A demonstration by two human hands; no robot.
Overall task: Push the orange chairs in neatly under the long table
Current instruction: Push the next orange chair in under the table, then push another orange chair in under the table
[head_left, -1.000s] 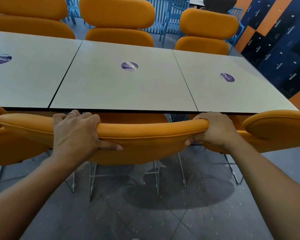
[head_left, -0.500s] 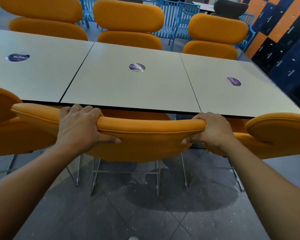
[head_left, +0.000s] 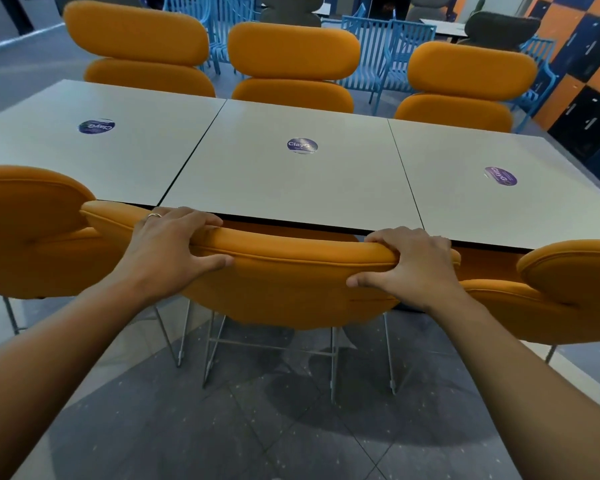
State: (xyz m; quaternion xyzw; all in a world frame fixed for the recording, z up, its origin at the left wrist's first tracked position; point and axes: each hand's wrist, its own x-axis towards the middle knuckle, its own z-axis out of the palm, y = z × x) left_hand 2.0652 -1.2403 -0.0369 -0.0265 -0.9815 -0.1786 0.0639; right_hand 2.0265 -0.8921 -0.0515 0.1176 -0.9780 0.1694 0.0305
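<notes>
The middle orange chair stands in front of me, its back close against the near edge of the long grey table. My left hand grips the left part of the chair's top rim, fingers over the top, thumb behind. My right hand grips the right part the same way. The seat is hidden under the tabletop. One orange chair sits at its left and another orange chair at its right, both backs near the table edge.
Three orange chairs line the table's far side. Blue slatted chairs and dark chairs stand behind them. An orange and dark blue locker wall runs at the right. Grey tiled floor lies under me.
The middle chair has slid forward toward the table with both hands still on its rim. My view has lifted and moved closer, showing more of the far chairs.
</notes>
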